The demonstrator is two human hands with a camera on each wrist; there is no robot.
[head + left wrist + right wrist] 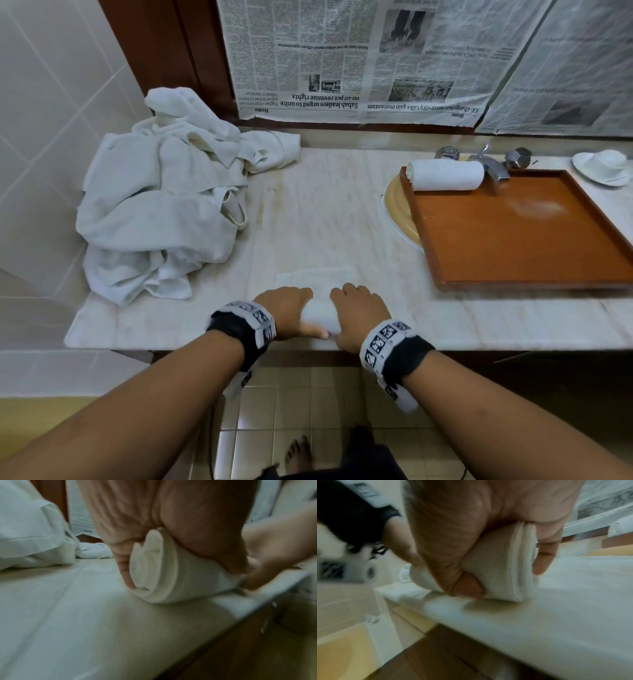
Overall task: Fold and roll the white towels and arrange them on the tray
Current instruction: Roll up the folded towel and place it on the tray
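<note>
— Both hands are curled over the towel roll at six o'clock, near the counter's front edge: our left hand wraps its left end, our right hand its right end, thumbs tucked against the near side.

— And beyond our fingers?

— A flat, unrolled stretch of the same towel runs toward twelve o'clock. A heap of white towels fills ten o'clock.

— Anything we can't make out?

— Both wrist views are blurred. The left one shows the roll's spiral end; the right one shows our fingers hooked past the other end.

— The tray?

— The wooden tray sits at two o'clock over a yellow basin, cut off at the right edge. One rolled towel lies along its far rim, under the tap. A white saucer stands beyond it.
</note>
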